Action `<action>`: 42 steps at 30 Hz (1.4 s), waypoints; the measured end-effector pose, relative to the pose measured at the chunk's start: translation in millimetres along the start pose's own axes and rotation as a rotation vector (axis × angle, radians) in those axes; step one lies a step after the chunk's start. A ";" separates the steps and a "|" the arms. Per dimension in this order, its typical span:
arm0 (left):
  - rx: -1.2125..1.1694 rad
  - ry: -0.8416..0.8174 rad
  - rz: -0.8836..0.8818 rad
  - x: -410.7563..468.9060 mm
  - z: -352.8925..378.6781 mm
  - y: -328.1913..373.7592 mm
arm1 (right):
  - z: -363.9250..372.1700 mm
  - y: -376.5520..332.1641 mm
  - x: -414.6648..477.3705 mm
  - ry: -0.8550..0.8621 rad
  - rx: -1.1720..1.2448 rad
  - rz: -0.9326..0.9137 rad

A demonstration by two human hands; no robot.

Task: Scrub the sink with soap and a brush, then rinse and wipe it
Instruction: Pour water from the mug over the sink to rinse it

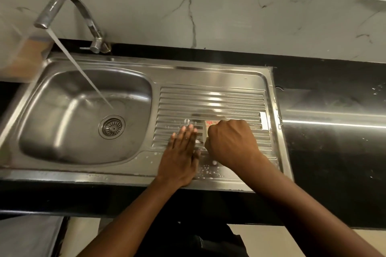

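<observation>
A stainless steel sink [133,158] has its bowl on the left and a ribbed drainboard [211,98] on the right. Water runs from the curved tap [69,6] into the bowl near the drain [112,127]. My right hand [231,144] grips a pale brush [205,131] with red marking, pressed on the drainboard's ribs; most of the brush is hidden under my fist. My left hand [181,158] lies flat with straight fingers on the drainboard, just left of the brush. Water drops and small soap bubbles dot the front rim near both hands.
Black counter [334,152] surrounds the sink and carries splashes on the right. A marble-patterned wall [229,6] rises behind. A blurred clear container with a brownish base [23,52] stands at the far left beside the tap.
</observation>
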State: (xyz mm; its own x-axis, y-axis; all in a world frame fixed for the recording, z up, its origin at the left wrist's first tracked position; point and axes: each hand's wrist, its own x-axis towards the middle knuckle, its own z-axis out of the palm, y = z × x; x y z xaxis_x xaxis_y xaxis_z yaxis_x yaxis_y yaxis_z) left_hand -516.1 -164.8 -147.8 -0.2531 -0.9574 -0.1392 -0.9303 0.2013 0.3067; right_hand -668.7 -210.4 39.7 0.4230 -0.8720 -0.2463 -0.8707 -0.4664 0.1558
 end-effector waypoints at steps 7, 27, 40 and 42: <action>0.022 0.000 -0.174 -26.9 -21.9 -67.4 | -10.3 -25.5 28.2 0.113 -0.041 0.008; -0.527 0.270 -0.486 -41.9 -175.9 -231.8 | -54.3 -160.0 171.5 -0.017 1.034 0.044; -0.545 0.480 -0.377 -37.7 -228.3 -308.4 | -63.4 -245.3 244.6 0.109 1.388 0.158; -0.552 0.481 -0.363 -36.2 -232.3 -313.6 | -64.1 -249.8 247.2 0.120 1.393 0.169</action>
State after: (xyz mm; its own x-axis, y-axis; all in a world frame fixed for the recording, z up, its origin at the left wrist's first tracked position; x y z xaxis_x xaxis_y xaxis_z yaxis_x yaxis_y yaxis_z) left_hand -153.5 -241.4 -20.2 0.2971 -0.9528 0.0621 -0.6358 -0.1488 0.7574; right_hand -330.6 -318.9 1.2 0.2470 -0.9421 -0.2266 -0.4134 0.1091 -0.9040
